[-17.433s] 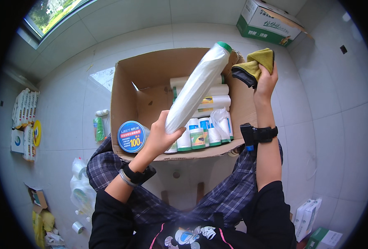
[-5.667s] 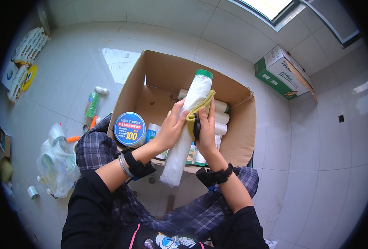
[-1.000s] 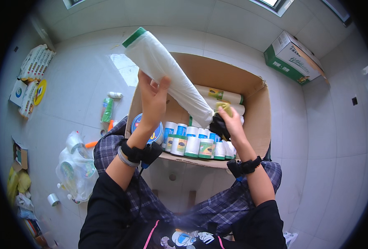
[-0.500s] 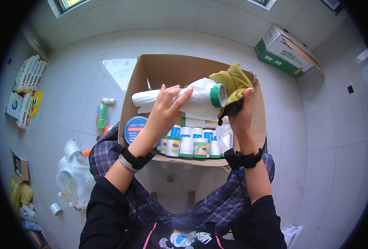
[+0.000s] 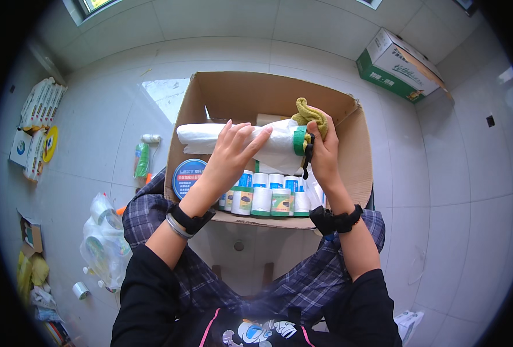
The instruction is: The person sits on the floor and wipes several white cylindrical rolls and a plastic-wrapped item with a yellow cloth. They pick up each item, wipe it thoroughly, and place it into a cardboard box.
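Over a cardboard box (image 5: 349,179), my left hand (image 5: 233,147) grips a long white plastic film roll (image 5: 201,135) lying level, its fingers across the top. A green band (image 5: 299,140) circles the roll's right end. My right hand (image 5: 324,156) is closed on a bunched yellow-green cloth (image 5: 308,112) with a black strap (image 5: 309,155) dangling. That cloth is pressed against the roll's right end and covers its opening. Below the roll, several small white rolls (image 5: 261,202) with green and blue labels stand inside the box, beside a round blue-labelled tub (image 5: 190,178).
A white and green carton (image 5: 398,69) stands at the far right. On the left floor lie a green-wrapped roller (image 5: 142,161), a clear plastic bag (image 5: 104,248) with things inside and a small silvery roll (image 5: 80,290). Packs (image 5: 41,104) line the left wall.
My right hand has moved left and slightly down, bringing the cloth onto the roll's right end, which was open to view before. The left hand keeps hold of the roll.
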`<state>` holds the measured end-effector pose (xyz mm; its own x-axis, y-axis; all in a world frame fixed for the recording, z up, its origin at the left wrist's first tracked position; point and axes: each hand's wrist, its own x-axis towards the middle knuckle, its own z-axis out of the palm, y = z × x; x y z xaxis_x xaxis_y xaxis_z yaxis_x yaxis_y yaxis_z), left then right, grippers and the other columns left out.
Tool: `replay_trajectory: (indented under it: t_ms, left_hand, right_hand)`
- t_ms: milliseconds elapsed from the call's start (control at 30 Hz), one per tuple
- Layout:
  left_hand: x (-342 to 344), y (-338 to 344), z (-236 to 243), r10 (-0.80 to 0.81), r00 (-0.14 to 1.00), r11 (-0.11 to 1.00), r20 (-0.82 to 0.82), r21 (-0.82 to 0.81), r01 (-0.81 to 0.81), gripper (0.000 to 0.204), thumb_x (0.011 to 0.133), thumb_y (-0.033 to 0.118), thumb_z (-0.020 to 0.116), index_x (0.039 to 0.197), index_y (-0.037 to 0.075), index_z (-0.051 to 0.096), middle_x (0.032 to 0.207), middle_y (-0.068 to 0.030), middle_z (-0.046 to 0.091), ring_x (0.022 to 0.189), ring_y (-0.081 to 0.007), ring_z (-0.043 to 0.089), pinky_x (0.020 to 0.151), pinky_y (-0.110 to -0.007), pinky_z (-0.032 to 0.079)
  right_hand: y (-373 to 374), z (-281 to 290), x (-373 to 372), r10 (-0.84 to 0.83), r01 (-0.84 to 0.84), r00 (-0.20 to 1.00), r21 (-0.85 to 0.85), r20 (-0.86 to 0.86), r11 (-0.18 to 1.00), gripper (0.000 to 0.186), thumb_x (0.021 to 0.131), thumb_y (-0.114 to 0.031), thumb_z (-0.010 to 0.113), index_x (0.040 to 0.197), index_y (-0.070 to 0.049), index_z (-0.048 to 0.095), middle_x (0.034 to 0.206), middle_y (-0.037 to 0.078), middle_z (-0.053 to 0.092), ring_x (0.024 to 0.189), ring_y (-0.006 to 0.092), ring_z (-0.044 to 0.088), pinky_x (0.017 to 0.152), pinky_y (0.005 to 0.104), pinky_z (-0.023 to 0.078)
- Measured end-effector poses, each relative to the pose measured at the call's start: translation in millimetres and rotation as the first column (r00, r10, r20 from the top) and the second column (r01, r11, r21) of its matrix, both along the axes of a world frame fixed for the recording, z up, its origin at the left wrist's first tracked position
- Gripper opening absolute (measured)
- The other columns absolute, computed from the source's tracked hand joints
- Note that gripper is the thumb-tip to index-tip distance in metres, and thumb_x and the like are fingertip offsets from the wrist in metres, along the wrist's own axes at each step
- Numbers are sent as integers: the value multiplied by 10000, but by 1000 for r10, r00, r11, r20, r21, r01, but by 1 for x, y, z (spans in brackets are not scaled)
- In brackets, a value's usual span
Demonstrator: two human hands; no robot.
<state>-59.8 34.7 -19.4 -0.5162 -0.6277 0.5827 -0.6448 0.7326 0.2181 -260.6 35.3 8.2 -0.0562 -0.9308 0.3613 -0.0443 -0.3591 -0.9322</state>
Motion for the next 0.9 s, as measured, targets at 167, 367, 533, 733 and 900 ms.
replay_trajectory:
  t_ms: [167,367,533,733,900]
  left_hand:
    - [1,0,1,18,999,1000,36,-24,-17,638,731,-74,559,1308,165,426,1132,-107,438,1124,-288,444,1012,-511,312]
    - [1,-1,0,33,997,999,75,-38,-30,671,715,-71,575,1316,184,418,1133,-103,427,1134,-281,431,1018,-510,305]
    - [0,0,2,50,993,996,106,-73,-42,680,727,-53,588,1324,218,409,1139,-104,413,1142,-276,420,1017,-517,300]
    - [0,0,5,102,987,985,126,-150,-82,667,741,2,617,1321,259,411,1141,-99,400,1150,-264,409,1014,-532,290]
    - [2,-3,6,190,972,965,142,-208,-158,648,755,28,621,1320,266,410,1128,-93,400,1147,-257,409,1020,-538,277]
  right_hand:
    - [1,-3,1,-96,94,992,-24,-86,995,385,937,-344,458,1157,-28,469,1028,95,571,943,150,538,841,255,415]
    - [1,-7,2,-163,160,980,-38,-111,986,380,943,-354,442,1128,-24,473,1001,95,569,919,152,533,826,264,414]
    - [-5,-16,2,-277,277,959,-1,-59,961,370,948,-357,431,1072,-12,475,940,85,554,886,150,524,815,265,410]
    - [-5,-7,0,-258,241,956,131,137,962,382,944,-376,440,1053,-13,482,958,52,544,895,99,508,820,246,405]
    - [-12,-10,-16,-318,257,911,241,264,936,404,939,-394,439,1111,-31,485,1008,43,549,921,114,534,827,257,428]
